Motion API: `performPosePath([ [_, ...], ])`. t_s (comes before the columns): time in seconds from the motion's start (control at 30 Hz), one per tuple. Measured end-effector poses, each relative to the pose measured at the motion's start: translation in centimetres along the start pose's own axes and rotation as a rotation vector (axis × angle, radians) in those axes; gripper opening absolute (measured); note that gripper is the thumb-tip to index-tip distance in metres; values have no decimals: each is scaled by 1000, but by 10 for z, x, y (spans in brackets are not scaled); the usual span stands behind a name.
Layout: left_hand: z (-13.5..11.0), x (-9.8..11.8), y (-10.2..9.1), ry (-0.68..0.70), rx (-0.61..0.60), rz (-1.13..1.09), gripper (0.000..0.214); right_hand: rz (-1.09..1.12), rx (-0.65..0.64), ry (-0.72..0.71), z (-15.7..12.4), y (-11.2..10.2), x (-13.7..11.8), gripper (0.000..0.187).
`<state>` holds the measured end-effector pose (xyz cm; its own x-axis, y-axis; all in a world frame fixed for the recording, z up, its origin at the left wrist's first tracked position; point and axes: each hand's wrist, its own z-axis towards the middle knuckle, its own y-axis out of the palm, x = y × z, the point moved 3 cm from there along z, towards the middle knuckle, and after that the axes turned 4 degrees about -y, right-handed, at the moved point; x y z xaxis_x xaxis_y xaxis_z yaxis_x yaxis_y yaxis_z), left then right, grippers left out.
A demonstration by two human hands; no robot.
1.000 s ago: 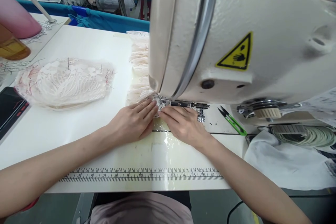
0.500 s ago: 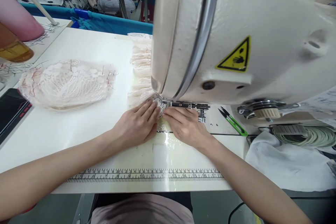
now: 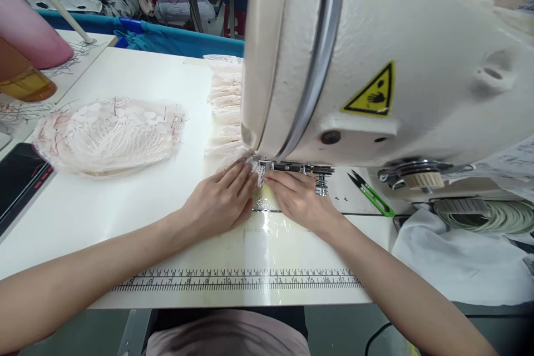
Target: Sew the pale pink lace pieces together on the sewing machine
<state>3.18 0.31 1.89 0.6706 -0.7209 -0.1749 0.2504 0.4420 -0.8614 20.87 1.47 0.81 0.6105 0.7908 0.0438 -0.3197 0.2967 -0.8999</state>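
Nearest, along the front edge of the table: a printed ruler strip, with both forearms reaching in over it.

Just beyond, palm down on the table: left hand, grip released, fingers stretched flat and lying on the near edge of a small lace piece. Beside it, almost touching: right hand, knuckles up, fingertips on the right edge of the same lace. Thumb tucked out of sight, so cannot tell whether that grip pinches the lace or only presses it.

Lace piece itself: between the two sets of fingertips, just ahead of them, tucked under the metal foot of the sewing machine.

Right of the right hand, apart from it: green thread snips lying on the table; farther right, white cloth and a pale coil of cord.

Behind the left hand, running away from the needle: a ruffled stack of lace. Well to the left: a loose lace heap with red threads, and a black device at the table's edge.

Farthest back: an amber bottle and blue fabric bin.
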Motion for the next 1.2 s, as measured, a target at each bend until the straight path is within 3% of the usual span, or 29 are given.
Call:
performPosePath([
  [0.3,1,-3,2,-33,-39,-21,39,-37,79,-5,-4,4,4,25],
  [0.5,1,-6,4,-80,-82,-57,41,45,-20,64,-3,7,9,33],
  [0.73,0,-5,5,-17,-37,-130,39,96,7,102,-2,12,12,33],
  [0.9,0,-7,5,-41,-59,-143,40,122,23,115,1,4,11,28],
  [1.2,2,-22,3,-43,-16,-166,32,66,41,85,-6,10,5,33],
])
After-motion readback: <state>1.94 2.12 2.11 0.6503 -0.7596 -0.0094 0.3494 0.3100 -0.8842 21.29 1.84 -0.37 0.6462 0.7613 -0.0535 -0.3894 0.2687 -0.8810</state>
